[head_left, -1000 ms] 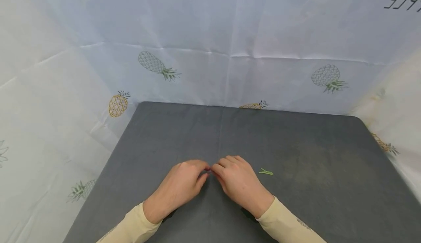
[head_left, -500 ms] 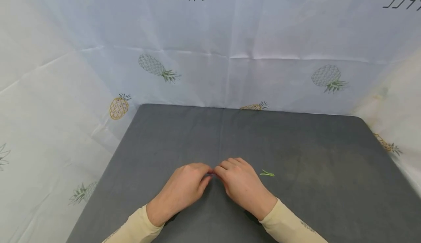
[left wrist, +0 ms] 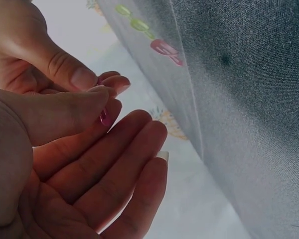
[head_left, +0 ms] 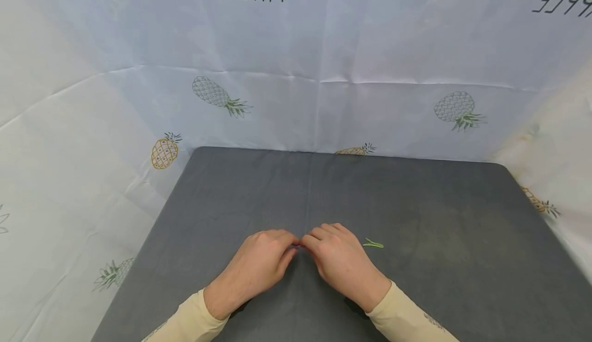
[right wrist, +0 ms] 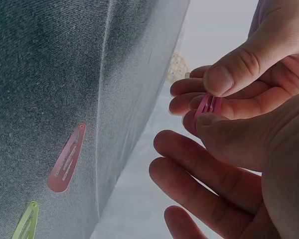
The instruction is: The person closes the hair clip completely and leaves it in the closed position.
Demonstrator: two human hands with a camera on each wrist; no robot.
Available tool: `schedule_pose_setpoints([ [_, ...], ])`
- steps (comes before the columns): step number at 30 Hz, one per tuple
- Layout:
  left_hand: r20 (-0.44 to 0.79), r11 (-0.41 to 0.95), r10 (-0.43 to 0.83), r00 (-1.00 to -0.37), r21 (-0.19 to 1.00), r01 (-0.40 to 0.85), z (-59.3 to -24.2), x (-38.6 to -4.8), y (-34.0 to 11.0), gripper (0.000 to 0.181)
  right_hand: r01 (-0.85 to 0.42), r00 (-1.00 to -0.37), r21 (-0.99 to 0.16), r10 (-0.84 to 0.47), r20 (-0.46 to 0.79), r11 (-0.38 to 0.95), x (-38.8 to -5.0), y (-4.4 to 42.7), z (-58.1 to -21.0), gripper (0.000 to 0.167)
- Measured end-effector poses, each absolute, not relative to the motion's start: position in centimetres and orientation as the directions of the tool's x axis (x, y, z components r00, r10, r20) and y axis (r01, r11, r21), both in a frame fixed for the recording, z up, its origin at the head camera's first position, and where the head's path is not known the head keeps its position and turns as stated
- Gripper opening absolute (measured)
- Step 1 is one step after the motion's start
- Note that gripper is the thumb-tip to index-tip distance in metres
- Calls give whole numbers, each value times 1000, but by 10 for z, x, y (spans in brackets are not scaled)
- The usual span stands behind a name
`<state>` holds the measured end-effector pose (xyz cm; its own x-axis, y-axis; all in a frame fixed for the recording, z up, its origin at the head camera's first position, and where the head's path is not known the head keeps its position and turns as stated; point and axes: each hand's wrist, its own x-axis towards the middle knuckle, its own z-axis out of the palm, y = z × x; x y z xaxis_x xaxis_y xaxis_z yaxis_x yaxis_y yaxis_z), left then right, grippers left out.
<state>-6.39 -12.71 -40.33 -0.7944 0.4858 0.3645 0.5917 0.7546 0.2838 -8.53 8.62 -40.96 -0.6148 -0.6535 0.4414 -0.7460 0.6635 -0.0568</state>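
Bright pink, one hair clip is held up between two hands, over the table. The left hand pinches one end between thumb and finger; the right hand pinches the other. One duller pink clip lies on the grey table, with green showing near it: one green clip, partly cut off, in the right wrist view; whether there are more green ones I cannot tell. Two pale yellow sleeves cover the forearms. One white cloth behind carries two grey pineapples.
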Motion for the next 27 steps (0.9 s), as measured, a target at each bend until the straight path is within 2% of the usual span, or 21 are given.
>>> schedule_pose_setpoints([
  [27,380,726,528,-760,263,635,-401,-67,-125,8,-757,-609,-78,-657,444,649,-84,89,-409,18],
])
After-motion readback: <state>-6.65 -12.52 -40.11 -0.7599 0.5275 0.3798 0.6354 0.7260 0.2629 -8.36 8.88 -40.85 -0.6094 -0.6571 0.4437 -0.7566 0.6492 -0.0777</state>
